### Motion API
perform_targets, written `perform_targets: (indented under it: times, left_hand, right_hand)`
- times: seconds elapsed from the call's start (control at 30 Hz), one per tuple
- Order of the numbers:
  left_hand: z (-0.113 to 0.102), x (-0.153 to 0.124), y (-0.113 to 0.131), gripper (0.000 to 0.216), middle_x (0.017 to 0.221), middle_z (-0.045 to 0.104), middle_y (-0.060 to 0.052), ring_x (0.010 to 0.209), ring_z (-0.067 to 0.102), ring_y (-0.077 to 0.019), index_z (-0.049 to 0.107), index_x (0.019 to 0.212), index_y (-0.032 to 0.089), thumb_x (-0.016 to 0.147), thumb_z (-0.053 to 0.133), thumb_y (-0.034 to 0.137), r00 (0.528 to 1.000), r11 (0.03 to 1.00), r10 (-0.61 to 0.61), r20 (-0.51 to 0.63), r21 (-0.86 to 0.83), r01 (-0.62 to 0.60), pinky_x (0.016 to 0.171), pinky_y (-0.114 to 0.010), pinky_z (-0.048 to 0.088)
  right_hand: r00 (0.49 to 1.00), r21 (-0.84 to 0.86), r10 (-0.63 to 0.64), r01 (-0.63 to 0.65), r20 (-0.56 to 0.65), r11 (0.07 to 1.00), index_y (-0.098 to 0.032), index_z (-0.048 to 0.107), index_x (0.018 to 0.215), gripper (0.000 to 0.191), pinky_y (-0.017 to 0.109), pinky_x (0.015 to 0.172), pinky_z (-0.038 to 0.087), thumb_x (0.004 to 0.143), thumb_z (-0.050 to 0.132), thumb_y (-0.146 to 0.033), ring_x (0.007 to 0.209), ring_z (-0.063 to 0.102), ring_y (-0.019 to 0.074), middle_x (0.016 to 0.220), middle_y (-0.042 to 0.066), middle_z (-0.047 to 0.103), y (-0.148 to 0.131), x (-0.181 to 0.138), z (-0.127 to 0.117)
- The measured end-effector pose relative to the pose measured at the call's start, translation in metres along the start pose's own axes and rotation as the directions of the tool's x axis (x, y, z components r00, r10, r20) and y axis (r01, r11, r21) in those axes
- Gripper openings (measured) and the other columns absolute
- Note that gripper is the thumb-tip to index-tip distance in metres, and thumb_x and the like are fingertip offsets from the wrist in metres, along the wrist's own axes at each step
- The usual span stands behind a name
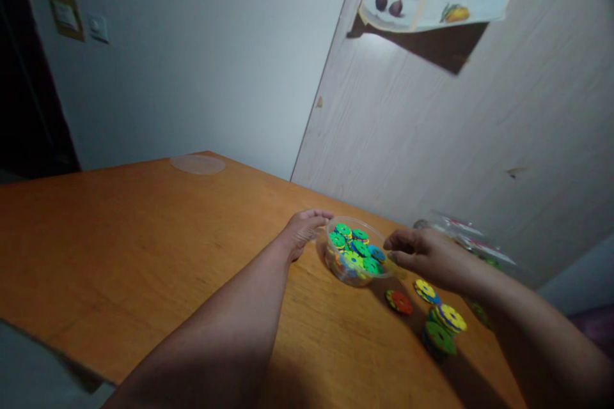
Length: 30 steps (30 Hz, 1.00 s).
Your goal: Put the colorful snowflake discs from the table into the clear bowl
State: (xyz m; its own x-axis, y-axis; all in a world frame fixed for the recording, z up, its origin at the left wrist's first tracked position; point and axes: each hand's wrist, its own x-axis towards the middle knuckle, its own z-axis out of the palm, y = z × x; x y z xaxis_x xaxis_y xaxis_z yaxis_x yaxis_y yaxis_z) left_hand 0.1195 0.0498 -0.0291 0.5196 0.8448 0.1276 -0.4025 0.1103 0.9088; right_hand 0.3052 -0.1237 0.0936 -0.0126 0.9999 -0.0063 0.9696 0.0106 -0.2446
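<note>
A clear round plastic tub point(352, 278) stands on the table, filled with notched plastic discs point(354, 259), mostly green with some yellow and blue. My left hand point(306, 228) steadies the tub at its left side, fingers along the rim and thumb lower down. My right hand point(417, 252) hovers at the right rim, its fingers curved and thumb a little apart, with nothing visible between them. Below it lie a red disc point(399, 302), a yellow disc point(425, 290) over a blue one, a yellow-topped stack point(451, 318) and a green-topped stack point(440, 339).
A clear round lid point(197, 164) lies at the far left corner of the wooden table point(192, 249). Behind my right forearm is a clear plastic bag point(470, 236) with some green discs. A wall point(230, 64) and a wooden panel point(384, 140) border the table's back edge.
</note>
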Motion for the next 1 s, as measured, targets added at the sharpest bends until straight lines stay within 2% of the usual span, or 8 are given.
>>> perform_targets:
  times: [0.1, 0.23, 0.3, 0.4, 0.53, 0.7, 0.87, 1.0]
  left_hand:
    - [0.000, 0.000, 0.000, 0.029, 0.085, 0.070, -0.008, 0.069, 0.062, -0.0137, 0.071, 0.090, 0.013, 0.063, 0.070, 0.023, 1.000, 1.000, -0.004, 0.004, -0.006, 0.004, 0.065, -0.024, 0.046]
    - [0.001, 0.000, 0.000, 0.029, 0.085, 0.070, -0.007, 0.070, 0.062, -0.0136, 0.071, 0.090, 0.013, 0.063, 0.071, 0.023, 1.000, 1.000, 0.002, -0.002, -0.002, -0.002, 0.065, -0.024, 0.046]
    - [0.000, 0.000, -0.001, 0.030, 0.085, 0.070, -0.007, 0.070, 0.062, -0.0136, 0.071, 0.091, 0.013, 0.063, 0.071, 0.024, 1.000, 1.000, 0.002, -0.003, 0.001, -0.002, 0.064, -0.023, 0.046]
    - [-0.001, 0.002, -0.002, 0.032, 0.085, 0.070, -0.007, 0.068, 0.062, -0.0136, 0.071, 0.093, 0.013, 0.063, 0.072, 0.025, 1.000, 1.000, -0.009, 0.010, 0.003, 0.009, 0.062, -0.024, 0.045]
    - [-0.001, 0.002, -0.001, 0.033, 0.084, 0.070, -0.007, 0.067, 0.062, -0.0139, 0.070, 0.094, 0.013, 0.063, 0.072, 0.024, 1.000, 1.000, -0.014, 0.014, 0.001, 0.014, 0.062, -0.024, 0.045]
    - [-0.001, 0.000, 0.000, 0.033, 0.085, 0.070, -0.007, 0.068, 0.062, -0.0136, 0.070, 0.095, 0.014, 0.064, 0.072, 0.025, 1.000, 1.000, -0.006, 0.016, -0.003, 0.006, 0.061, -0.023, 0.045]
    - [-0.002, -0.001, 0.000, 0.033, 0.088, 0.071, -0.008, 0.071, 0.064, -0.0148, 0.070, 0.095, 0.013, 0.064, 0.073, 0.025, 1.000, 1.000, -0.009, 0.015, -0.002, 0.009, 0.064, -0.024, 0.047]
    - [-0.001, -0.001, 0.002, 0.032, 0.086, 0.071, -0.008, 0.070, 0.064, -0.0143, 0.070, 0.094, 0.013, 0.064, 0.072, 0.023, 1.000, 1.000, -0.018, 0.012, -0.014, 0.018, 0.064, -0.024, 0.047]
  right_hand:
    - [0.999, -0.004, 0.006, -0.006, -0.042, 1.000, -0.020, 0.065, 0.087, 0.019, 0.026, 0.064, 0.043, 0.078, 0.050, -0.026, 0.072, 0.059, 0.0163, 0.080, 0.001, 0.067, 0.007, 0.005, 0.000]
    - [0.992, -0.088, 0.076, -0.085, -0.098, 0.992, -0.019, 0.061, 0.081, 0.015, 0.026, 0.062, 0.042, 0.073, 0.049, -0.022, 0.070, 0.058, 0.0165, 0.076, 0.002, 0.066, 0.031, 0.003, -0.002]
    - [0.991, -0.129, 0.120, -0.127, -0.063, 0.983, -0.019, 0.061, 0.076, 0.011, 0.026, 0.062, 0.041, 0.071, 0.051, -0.021, 0.070, 0.058, 0.0170, 0.075, 0.003, 0.066, 0.042, -0.002, 0.000]
    - [0.981, -0.135, 0.178, -0.166, 0.083, 0.977, -0.019, 0.063, 0.075, 0.010, 0.026, 0.060, 0.041, 0.071, 0.054, -0.022, 0.067, 0.058, 0.0169, 0.073, 0.004, 0.067, 0.049, -0.013, 0.010]
    - [0.958, -0.076, 0.225, -0.215, 0.179, 0.974, -0.019, 0.065, 0.078, 0.018, 0.025, 0.054, 0.038, 0.073, 0.062, -0.036, 0.064, 0.058, 0.0162, 0.073, 0.004, 0.068, 0.045, -0.020, 0.033]
    - [0.968, 0.032, 0.155, -0.164, 0.196, 0.986, -0.017, 0.065, 0.074, 0.033, 0.023, 0.051, 0.037, 0.071, 0.067, -0.050, 0.059, 0.053, 0.0135, 0.068, 0.002, 0.063, 0.038, -0.014, 0.058]
    - [0.981, 0.105, 0.128, -0.145, 0.147, 0.984, -0.018, 0.065, 0.083, 0.029, 0.021, 0.051, 0.037, 0.066, 0.072, -0.040, 0.063, 0.052, 0.0127, 0.071, 0.000, 0.061, 0.040, -0.008, 0.073]
    - [0.966, 0.257, 0.150, -0.203, 0.213, 0.945, -0.018, 0.062, 0.087, 0.030, 0.020, 0.049, 0.038, 0.067, 0.071, -0.037, 0.057, 0.050, 0.0107, 0.068, -0.002, 0.058, 0.042, -0.007, 0.080]
